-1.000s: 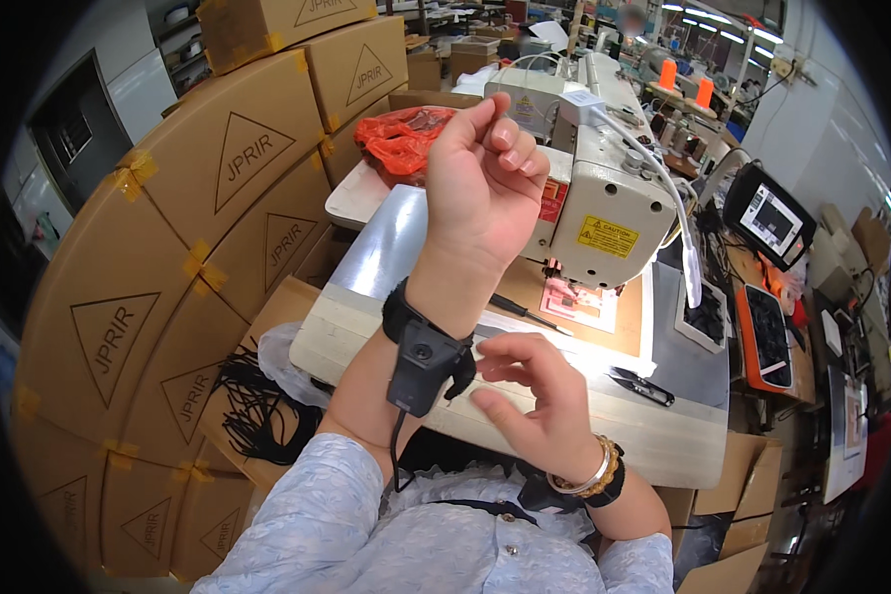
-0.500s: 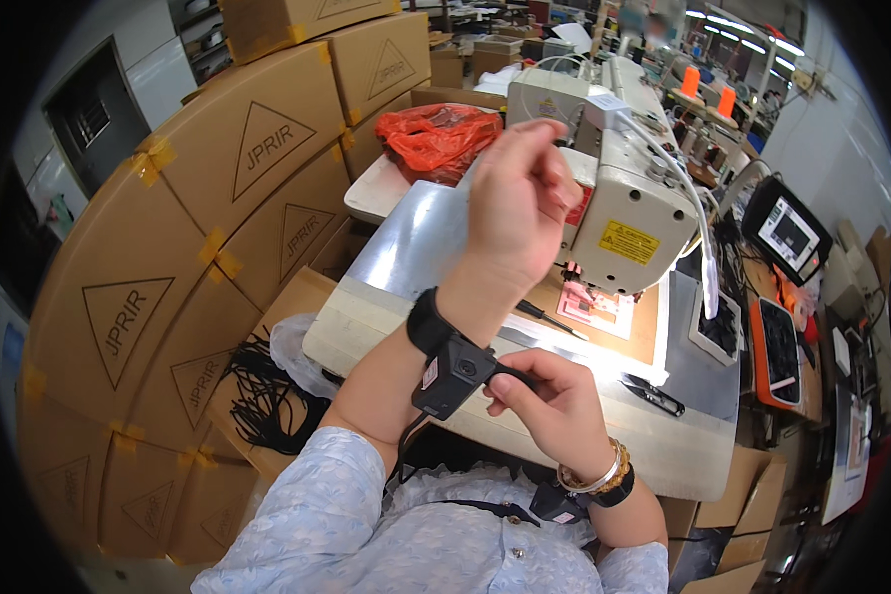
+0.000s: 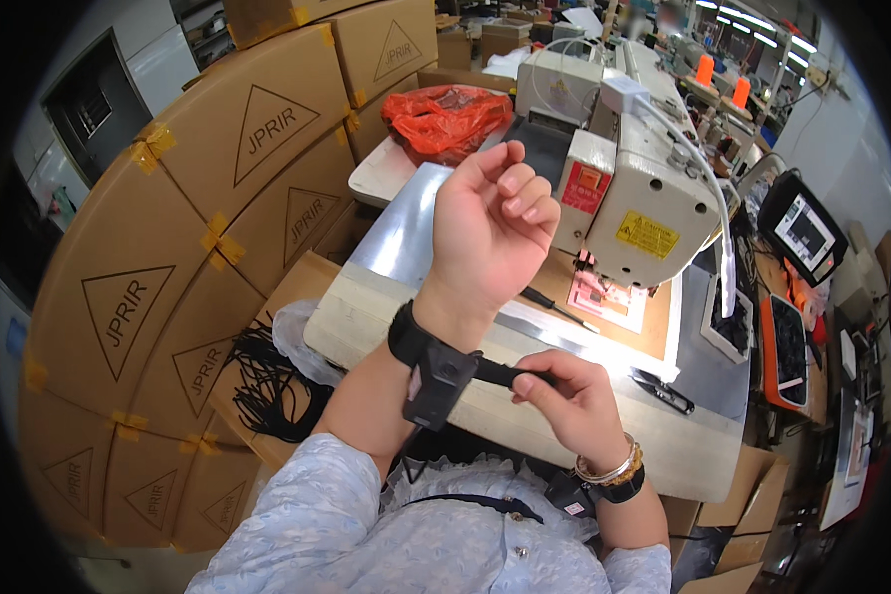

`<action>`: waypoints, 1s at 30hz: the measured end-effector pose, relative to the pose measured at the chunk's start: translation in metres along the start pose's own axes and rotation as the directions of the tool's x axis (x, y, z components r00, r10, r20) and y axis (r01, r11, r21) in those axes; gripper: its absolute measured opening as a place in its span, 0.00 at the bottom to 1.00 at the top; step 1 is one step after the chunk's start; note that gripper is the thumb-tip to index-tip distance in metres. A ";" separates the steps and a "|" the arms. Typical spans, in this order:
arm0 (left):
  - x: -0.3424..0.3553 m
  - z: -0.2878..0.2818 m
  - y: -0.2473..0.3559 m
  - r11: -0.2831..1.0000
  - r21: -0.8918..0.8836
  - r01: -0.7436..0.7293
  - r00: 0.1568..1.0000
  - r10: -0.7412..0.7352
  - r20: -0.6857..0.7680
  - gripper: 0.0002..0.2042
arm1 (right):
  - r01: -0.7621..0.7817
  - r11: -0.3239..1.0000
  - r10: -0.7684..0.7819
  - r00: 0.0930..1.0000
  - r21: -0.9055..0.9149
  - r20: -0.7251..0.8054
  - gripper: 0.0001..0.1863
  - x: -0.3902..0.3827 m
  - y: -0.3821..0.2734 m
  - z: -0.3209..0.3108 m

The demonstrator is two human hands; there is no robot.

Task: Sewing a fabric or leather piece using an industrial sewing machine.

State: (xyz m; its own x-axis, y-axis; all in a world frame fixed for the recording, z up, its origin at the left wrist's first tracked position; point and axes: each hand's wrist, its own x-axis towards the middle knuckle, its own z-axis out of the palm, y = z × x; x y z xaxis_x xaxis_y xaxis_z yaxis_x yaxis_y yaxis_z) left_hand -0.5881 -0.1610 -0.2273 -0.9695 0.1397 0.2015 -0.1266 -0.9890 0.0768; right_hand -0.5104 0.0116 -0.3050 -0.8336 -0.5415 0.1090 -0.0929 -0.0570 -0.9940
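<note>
My left hand point(image 3: 490, 233) is raised in front of the sewing machine point(image 3: 648, 188), palm turned up, empty, its fingers loosely curled and apart. A small black box-shaped camera point(image 3: 441, 384) sits on a black band around my left wrist. My right hand point(image 3: 576, 401) pinches the loose end of that band's black strap point(image 3: 497, 372) between thumb and fingers, holding it stretched out to the right. On the right wrist are bracelets point(image 3: 614, 465) and another black band. A dark-handled screwdriver point(image 3: 559, 309) and black thread snips point(image 3: 663, 391) lie on the machine bed.
Stacked cardboard boxes point(image 3: 208, 188) wall off the left side. A red plastic bag point(image 3: 445, 119) lies beyond the metal plate. Black cords point(image 3: 272, 391) hang at the near left. A control screen point(image 3: 804, 233) and an orange-framed phone-like device point(image 3: 784, 351) stand at right.
My left hand has turned its palm more toward me and shifted slightly left and down. My right hand has pulled the strap farther from the left wrist, so more of it shows.
</note>
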 end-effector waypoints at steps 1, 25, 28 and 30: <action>-0.001 0.000 -0.001 1.000 -0.006 0.010 0.999 -0.010 -0.039 0.07 | 0.164 0.962 -0.153 0.986 -0.219 0.068 0.11 0.001 -0.001 -0.001; 0.025 -0.020 -0.056 0.891 0.452 -0.035 0.998 0.052 -0.026 0.05 | 0.399 0.845 -0.441 0.896 -0.357 -0.042 0.30 0.004 -0.006 0.008; 0.026 -0.023 -0.057 0.774 0.618 -0.134 0.986 0.166 0.006 0.05 | 0.301 0.905 -0.343 0.934 -0.300 -0.096 0.29 -0.002 -0.005 0.011; 0.023 -0.024 -0.059 0.361 0.816 -0.451 0.871 0.376 0.315 0.04 | 0.220 0.963 -0.243 0.959 -0.154 -0.147 0.30 -0.005 -0.005 0.014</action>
State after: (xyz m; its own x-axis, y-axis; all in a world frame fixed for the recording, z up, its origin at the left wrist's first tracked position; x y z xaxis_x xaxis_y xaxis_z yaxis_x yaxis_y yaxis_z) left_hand -0.6083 -0.1009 -0.2504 -0.8261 -0.2345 0.5124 0.5631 -0.3804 0.7337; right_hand -0.4979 0.0034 -0.3003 -0.8569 -0.3818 0.3463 -0.3571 -0.0448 -0.9330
